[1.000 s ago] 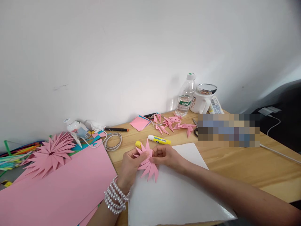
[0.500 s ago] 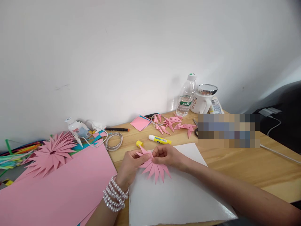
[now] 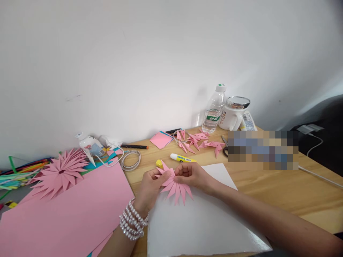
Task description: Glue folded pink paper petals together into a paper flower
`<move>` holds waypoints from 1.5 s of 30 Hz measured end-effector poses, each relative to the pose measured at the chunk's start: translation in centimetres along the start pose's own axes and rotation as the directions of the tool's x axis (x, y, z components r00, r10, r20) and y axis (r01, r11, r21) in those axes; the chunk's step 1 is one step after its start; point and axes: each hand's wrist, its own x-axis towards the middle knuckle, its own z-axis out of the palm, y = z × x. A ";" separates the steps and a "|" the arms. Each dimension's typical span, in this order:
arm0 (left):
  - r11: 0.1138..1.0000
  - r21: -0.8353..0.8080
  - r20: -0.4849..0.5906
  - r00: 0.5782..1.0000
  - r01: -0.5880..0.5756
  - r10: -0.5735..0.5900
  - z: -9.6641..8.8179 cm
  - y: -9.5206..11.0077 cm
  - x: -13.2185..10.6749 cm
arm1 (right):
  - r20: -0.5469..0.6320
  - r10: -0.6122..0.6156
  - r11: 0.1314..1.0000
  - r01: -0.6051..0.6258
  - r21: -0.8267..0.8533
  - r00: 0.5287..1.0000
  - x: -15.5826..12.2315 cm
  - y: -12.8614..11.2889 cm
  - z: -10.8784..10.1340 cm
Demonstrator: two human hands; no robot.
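A pink folded-paper star with several pointed rays is held over a white board. My left hand, with a pearl bracelet above the wrist, pinches the star's left side, thumb on top. My right hand pinches it near the centre, its fingers curled. Just beyond the hands lie a yellow glue stick with a white end and a yellow cap. Loose pink folded pieces are scattered farther back.
At left, pink paper sheets lie beside finished pink paper stars. A white glue bottle, coiled cable and black marker sit near the wall. Behind stand a water bottle, white mug and scissors.
The star has turned slightly in my fingers, its upper ray now standing higher and its lower rays shifted left. Both hands keep their pinch. The whole view has shifted a little.
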 end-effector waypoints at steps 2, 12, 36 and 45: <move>1.000 0.022 -0.023 1.000 0.005 -0.004 0.0 0.0 0.0 | 0.012 0.003 1.000 -0.003 0.001 1.000 0.0 0.0 0.0; 0.998 0.068 -0.041 0.999 -0.009 0.012 -0.3 0.3 0.0 | -0.308 -0.470 0.721 0.159 -0.674 0.827 0.7 0.3 -1.8; 0.974 0.216 -0.037 0.996 -0.072 0.082 -2.1 0.4 0.9 | -0.228 -0.157 0.987 0.157 -0.019 0.961 1.2 0.0 -2.2; 0.958 0.274 -0.031 0.995 -0.087 0.100 -2.0 0.4 0.9 | -0.202 -0.175 0.977 0.145 -0.156 0.964 0.8 -0.5 -2.0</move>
